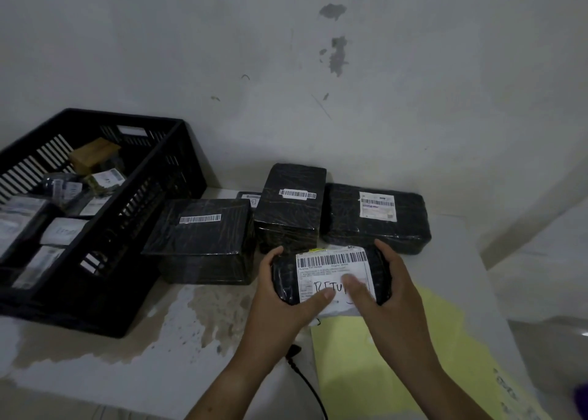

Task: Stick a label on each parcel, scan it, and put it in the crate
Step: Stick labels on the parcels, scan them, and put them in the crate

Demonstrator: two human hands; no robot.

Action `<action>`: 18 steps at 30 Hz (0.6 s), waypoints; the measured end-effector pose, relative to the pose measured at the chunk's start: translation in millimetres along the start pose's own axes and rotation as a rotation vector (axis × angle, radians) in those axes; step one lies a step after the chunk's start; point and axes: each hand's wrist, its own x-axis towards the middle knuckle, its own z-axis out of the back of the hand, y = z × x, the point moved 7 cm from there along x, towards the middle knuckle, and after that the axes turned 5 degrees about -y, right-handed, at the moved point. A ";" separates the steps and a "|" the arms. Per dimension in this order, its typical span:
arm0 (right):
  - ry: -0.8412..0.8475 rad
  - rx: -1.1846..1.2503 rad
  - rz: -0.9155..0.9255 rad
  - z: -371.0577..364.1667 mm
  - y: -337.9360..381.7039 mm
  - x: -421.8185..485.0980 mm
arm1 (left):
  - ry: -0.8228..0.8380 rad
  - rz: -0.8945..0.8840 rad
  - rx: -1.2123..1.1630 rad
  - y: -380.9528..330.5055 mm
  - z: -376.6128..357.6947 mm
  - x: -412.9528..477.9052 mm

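Note:
A small black-wrapped parcel (pixel 286 279) lies near the table's middle, with a white barcode label (pixel 331 267) on its top that bears handwriting. My left hand (pixel 280 298) grips its left end, thumb lying across the label's lower edge. My right hand (pixel 388 295) wraps around the right end, its thumb pressing on the label. Behind stand three larger black parcels: one on the left (pixel 203 241), one in the middle (pixel 291 206), one on the right (pixel 375 219), each with a barcode sticker. The black slotted crate (pixel 149 203) at the left holds several labelled parcels.
A yellow-green sheet (pixel 397 365) lies under my right forearm at the table's right. A black cable (pixel 302 378) runs off the front edge. A further small parcel (pixel 249 197) peeks out behind the left and middle parcels. The wall stands close behind them.

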 end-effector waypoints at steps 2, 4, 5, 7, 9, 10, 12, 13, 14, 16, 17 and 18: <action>0.002 0.018 -0.006 -0.5 -1.1 0.2 | 0.011 -0.007 0.004 -2.9 0.0 3.3; 0.001 0.005 -0.004 -0.9 -0.7 1.6 | 0.020 -0.024 0.004 -4.8 0.4 5.1; -0.004 0.000 -0.002 -0.6 0.0 2.4 | 0.022 -0.028 0.001 -4.8 1.1 5.6; -0.016 0.000 0.004 -0.3 1.3 4.4 | 0.030 -0.026 -0.020 -3.8 2.7 6.8; -0.020 -0.006 0.008 -1.2 1.5 6.2 | 0.043 -0.025 -0.036 -2.9 4.2 8.0; -0.019 -0.007 0.006 -2.2 1.2 7.0 | 0.049 -0.029 -0.039 -3.1 4.8 8.0; -0.004 -0.008 0.006 -5.4 2.7 9.7 | 0.050 -0.045 -0.043 -5.8 8.2 8.0; 0.010 -0.008 0.007 -7.9 4.5 11.8 | 0.045 -0.057 -0.049 -8.4 11.4 9.1; 0.024 -0.001 0.003 -10.5 5.6 14.0 | 0.034 -0.068 -0.058 -11.1 15.7 10.8; 0.056 0.059 -0.025 -17.9 6.5 17.9 | -0.001 -0.091 -0.069 -16.3 27.6 16.9; 0.074 0.122 -0.055 -22.6 5.5 18.8 | -0.020 -0.102 -0.075 -18.6 34.7 20.4; 0.091 0.192 -0.092 -27.9 4.2 19.1 | -0.036 -0.114 -0.084 -21.3 41.9 23.9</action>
